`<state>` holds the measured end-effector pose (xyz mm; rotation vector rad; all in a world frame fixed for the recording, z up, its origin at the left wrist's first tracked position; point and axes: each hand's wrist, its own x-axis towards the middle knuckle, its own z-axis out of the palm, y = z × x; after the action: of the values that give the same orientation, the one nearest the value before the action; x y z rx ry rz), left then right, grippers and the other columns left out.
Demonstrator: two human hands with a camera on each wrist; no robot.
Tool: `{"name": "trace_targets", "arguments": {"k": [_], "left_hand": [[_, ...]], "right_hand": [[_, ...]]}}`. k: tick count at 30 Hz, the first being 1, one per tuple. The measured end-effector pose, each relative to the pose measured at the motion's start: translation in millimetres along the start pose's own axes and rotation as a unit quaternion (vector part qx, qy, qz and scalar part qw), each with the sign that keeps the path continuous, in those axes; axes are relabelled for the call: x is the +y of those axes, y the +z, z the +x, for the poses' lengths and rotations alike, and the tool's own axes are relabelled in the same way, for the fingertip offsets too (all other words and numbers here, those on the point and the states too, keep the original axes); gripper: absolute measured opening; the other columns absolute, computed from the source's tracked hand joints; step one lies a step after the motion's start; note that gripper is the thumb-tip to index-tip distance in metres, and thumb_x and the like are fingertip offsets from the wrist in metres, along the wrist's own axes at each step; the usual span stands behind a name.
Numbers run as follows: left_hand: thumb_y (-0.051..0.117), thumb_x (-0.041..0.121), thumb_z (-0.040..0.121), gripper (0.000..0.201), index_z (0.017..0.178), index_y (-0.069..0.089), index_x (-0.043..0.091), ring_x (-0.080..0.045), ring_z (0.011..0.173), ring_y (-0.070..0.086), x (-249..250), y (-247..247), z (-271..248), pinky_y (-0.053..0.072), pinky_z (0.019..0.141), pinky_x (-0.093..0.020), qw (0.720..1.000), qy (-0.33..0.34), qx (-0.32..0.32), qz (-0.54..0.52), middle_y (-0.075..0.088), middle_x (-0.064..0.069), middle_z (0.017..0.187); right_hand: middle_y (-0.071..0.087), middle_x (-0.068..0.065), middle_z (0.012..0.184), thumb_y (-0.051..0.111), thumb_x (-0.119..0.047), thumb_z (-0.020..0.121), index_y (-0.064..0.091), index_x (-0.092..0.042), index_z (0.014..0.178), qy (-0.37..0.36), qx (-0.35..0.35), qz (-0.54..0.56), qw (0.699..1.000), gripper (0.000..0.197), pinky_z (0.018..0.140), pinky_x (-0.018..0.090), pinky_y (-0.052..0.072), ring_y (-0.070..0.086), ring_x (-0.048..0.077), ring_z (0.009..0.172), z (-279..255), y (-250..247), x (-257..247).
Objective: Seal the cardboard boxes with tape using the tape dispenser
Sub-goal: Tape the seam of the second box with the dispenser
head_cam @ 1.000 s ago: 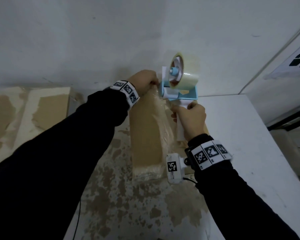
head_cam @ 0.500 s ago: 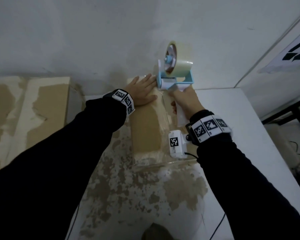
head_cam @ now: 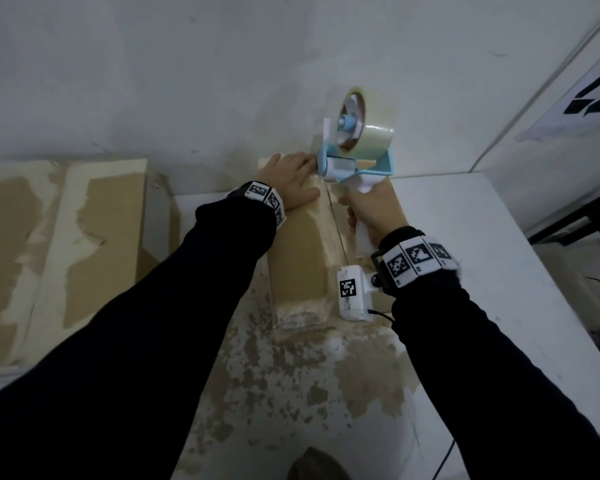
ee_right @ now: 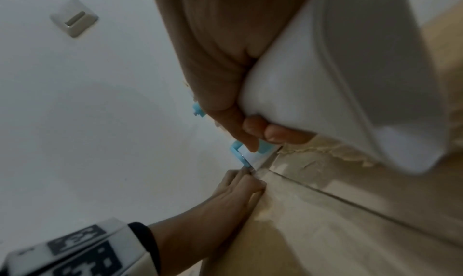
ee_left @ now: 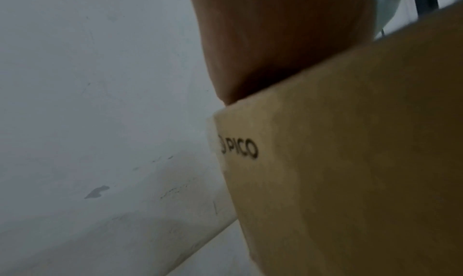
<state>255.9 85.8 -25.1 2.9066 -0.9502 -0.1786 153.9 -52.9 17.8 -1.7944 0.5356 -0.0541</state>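
Left hand [head_cam: 293, 180] went from clenched to flat on cardboard box [head_cam: 300, 258], released; right hand [head_cam: 373, 211] grip clenched tape dispenser [head_cam: 357, 152] handle at box's far edge beside left fingertips.

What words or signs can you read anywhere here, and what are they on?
"PICO", with a round logo before it: printed in black on the side of the cardboard box.
Black arrow shapes, no readable words: on the white wall sign.
Black-and-white square codes, no letters: on the wristbands.
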Motion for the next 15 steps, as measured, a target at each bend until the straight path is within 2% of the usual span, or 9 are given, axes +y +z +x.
{"name": "trace_targets", "arguments": {"k": [2,5,7,9,10,12,15], "left_hand": [[0.010,0.062,0.061,0.092,0.139,0.034,0.020,-0.028,0.123,0.037,3.6,-3.4,4.1,0.026,0.104,-0.045,1.000,-0.004,0.019,0.013,0.037,-0.008,0.137],[0.009,0.062,0.059,0.092,0.135,0.041,0.020,-0.026,0.127,0.034,4.3,-1.9,5.7,0.022,0.106,-0.047,0.999,-0.003,0.035,0.025,0.036,-0.006,0.140],[0.019,0.063,0.073,0.083,0.144,0.029,0.021,-0.023,0.139,0.021,2.5,3.6,7.4,0.010,0.113,-0.052,0.998,-0.002,0.035,0.043,0.024,-0.003,0.151],[0.029,0.061,0.087,0.075,0.150,0.012,0.023,-0.017,0.145,0.004,0.7,7.4,9.6,-0.001,0.114,-0.057,0.998,-0.002,0.024,0.055,0.007,0.003,0.158],[0.028,0.062,0.089,0.074,0.150,0.007,0.025,-0.014,0.146,0.000,0.1,7.2,10.8,-0.003,0.113,-0.059,0.998,-0.001,0.011,0.055,0.003,0.005,0.158],[0.024,0.067,0.087,0.077,0.150,0.002,0.027,-0.009,0.145,-0.002,-0.4,5.6,12.0,-0.006,0.111,-0.062,0.999,-0.002,-0.016,0.039,0.000,0.009,0.158],[0.024,0.071,0.085,0.080,0.149,0.000,0.028,-0.007,0.145,-0.001,0.4,5.3,13.0,-0.005,0.112,-0.061,0.999,-0.016,-0.023,0.022,0.000,0.011,0.158]], "right_hand": [[0.046,0.014,0.053,0.056,0.001,0.078,0.051,-0.004,0.065,0.022,-0.001,0.023,1.000,0.015,0.040,0.024,0.034,0.038,0.021,0.036,2.8,-4.0,-0.3],[0.044,0.012,0.050,0.057,0.003,0.079,0.049,-0.006,0.062,0.030,-0.008,0.019,0.999,0.021,0.039,0.023,0.033,0.036,0.019,0.033,5.3,-6.4,-1.3],[0.045,0.012,0.051,0.057,0.002,0.078,0.048,-0.006,0.062,0.018,-0.005,-0.003,1.000,0.020,0.039,0.023,0.035,0.037,0.018,0.031,7.1,-5.3,-1.2],[0.046,0.012,0.051,0.057,0.001,0.076,0.049,-0.008,0.061,0.001,0.000,-0.022,1.000,0.019,0.040,0.024,0.035,0.039,0.017,0.031,7.9,-3.2,0.8],[0.047,0.011,0.051,0.057,0.000,0.075,0.049,-0.008,0.063,-0.005,0.002,-0.026,1.000,0.017,0.040,0.024,0.036,0.040,0.018,0.033,7.4,-2.1,1.8],[0.049,0.008,0.052,0.057,-0.005,0.077,0.051,-0.009,0.066,-0.017,0.005,-0.031,0.999,0.014,0.041,0.024,0.037,0.043,0.018,0.036,6.1,-0.6,3.5],[0.050,0.005,0.053,0.057,-0.012,0.083,0.053,-0.009,0.071,-0.026,0.001,-0.041,0.999,0.013,0.039,0.023,0.038,0.045,0.017,0.038,2.1,-0.5,1.8]]}}
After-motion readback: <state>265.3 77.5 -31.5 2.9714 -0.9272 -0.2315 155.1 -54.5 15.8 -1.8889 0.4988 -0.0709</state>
